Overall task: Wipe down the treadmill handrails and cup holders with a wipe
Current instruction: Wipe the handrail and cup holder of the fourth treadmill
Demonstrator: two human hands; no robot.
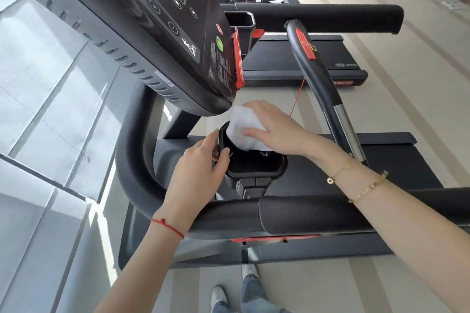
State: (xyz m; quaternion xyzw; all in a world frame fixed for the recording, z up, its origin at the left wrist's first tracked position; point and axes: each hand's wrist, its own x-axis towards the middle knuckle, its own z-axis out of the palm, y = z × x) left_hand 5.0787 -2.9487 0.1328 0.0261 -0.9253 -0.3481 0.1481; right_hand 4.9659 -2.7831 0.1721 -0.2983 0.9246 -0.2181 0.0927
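Cup holder (254, 173): left hand (201, 173) grips its rim; right hand (274, 129) holds wipe (244, 129) at its far edge, fingertips hidden, contact probably inside. Console (162, 33) cropped.

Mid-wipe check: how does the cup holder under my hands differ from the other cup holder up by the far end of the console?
The near cup holder has the white wipe pushed into it by the right hand, while the left hand grips its rim. The far cup holder is untouched, with no wipe in it. The near one shows its whole opening from above; the far one is partly hidden behind the console. Both are dark, angular-rimmed pockets.
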